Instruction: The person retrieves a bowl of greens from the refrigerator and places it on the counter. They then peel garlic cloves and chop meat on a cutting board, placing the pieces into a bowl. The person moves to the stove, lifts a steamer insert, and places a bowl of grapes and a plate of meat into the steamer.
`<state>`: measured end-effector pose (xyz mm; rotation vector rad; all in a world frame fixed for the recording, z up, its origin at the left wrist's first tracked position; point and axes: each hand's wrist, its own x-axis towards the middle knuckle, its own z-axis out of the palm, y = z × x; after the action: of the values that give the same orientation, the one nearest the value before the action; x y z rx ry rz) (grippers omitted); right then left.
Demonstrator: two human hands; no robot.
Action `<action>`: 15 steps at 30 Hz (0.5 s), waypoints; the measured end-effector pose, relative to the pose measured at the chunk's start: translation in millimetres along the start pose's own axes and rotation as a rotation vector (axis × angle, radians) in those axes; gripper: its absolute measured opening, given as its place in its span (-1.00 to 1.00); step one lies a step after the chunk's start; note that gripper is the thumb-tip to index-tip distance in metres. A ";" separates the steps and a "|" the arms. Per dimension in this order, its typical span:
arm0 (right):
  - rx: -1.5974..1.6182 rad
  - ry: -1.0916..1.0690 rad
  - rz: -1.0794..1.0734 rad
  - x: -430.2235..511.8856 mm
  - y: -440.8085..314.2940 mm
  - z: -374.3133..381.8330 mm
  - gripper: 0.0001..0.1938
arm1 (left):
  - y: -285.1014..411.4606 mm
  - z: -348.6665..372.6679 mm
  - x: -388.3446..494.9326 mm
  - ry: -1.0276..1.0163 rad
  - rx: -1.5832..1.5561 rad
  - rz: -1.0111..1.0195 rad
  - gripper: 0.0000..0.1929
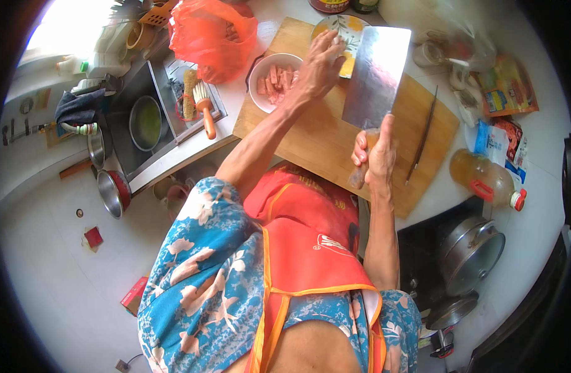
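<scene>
My right hand (381, 156) grips the handle of a broad Chinese cleaver (378, 79), its blade raised above the wooden cutting board (309, 133). My left hand (322, 63) hovers at the near left rim of a floral-patterned plate (348, 35), its fingers bent. Something small and pale shows at those fingertips, but whether it is held is unclear. Under my left wrist, partly covered, stands a white bowl (256, 95) with cut strips of pink meat (277, 81). A thin dark stick (423, 135), perhaps chopsticks, lies on the board's right side.
A red plastic bag (213, 39) stands beyond the bowl. To the left, a sink (127, 135) holds a pan (145, 123), with a brush (203, 107) at its edge. On the right are an oil jug (483, 179), food packets (507, 88) and a lidded pot (474, 254) on the cooktop.
</scene>
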<state>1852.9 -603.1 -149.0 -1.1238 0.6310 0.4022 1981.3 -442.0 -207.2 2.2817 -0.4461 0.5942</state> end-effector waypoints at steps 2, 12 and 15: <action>0.036 0.046 0.012 -4.8 4.1 -14.4 -0.29 | -7.9 -42.8 -18.1 -0.029 -0.090 -0.169 -0.82; -0.175 0.265 0.038 -59.9 36.8 -61.6 -0.31 | -13.9 -105.1 -58.1 -0.141 0.502 -0.278 -0.69; -0.256 0.289 0.004 -69.6 43.3 -73.5 -0.33 | -8.1 -92.4 -53.4 -0.194 0.598 -0.313 -0.68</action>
<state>1755.0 -653.0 -155.4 -1.4400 0.8517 0.3319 1914.5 -362.3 -182.1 2.9176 0.0187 0.3777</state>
